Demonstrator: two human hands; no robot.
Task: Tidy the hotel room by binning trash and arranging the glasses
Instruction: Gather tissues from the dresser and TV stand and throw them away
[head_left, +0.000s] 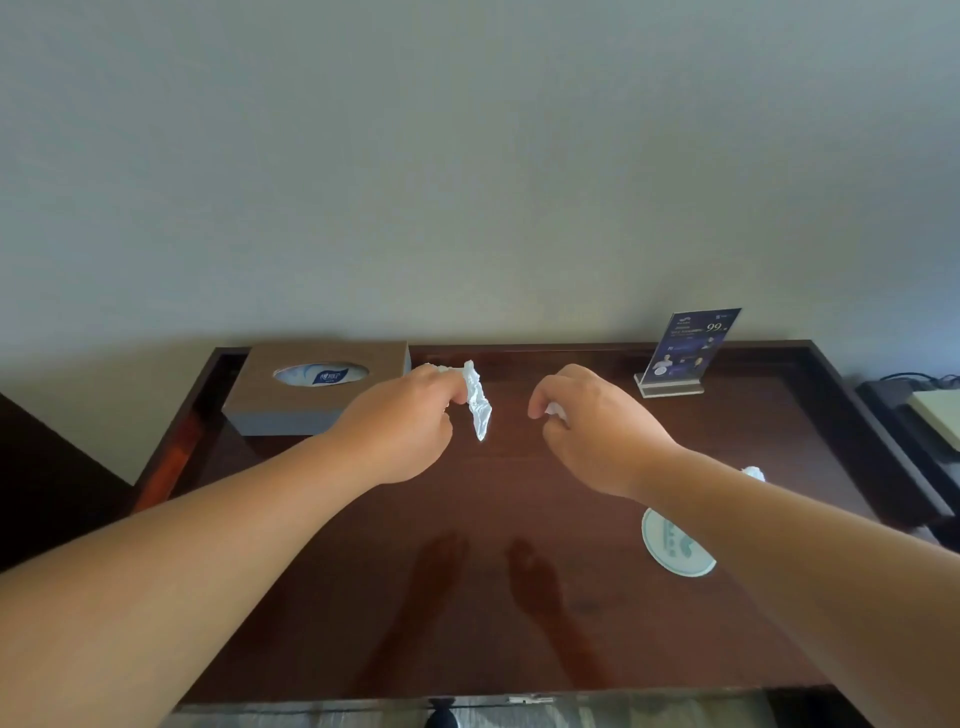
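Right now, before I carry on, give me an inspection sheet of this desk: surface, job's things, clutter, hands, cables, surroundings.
Surface: dark glossy wooden desk with a raised rim.
Job's things: crumpled tissue, white scrap, another wad partly hidden behind the right forearm; no glasses or bin seen.
Clutter: tissue box, sign stand, round coaster.
Hands: left hand pinches the crumpled tissue; right hand curls round the white scrap.
Cables: dark cables far right, off the desk.
Surroundings: plain pale wall.

Hotel room, dark wood desk (467, 597), tissue box (311, 395), promo stand (685, 348)
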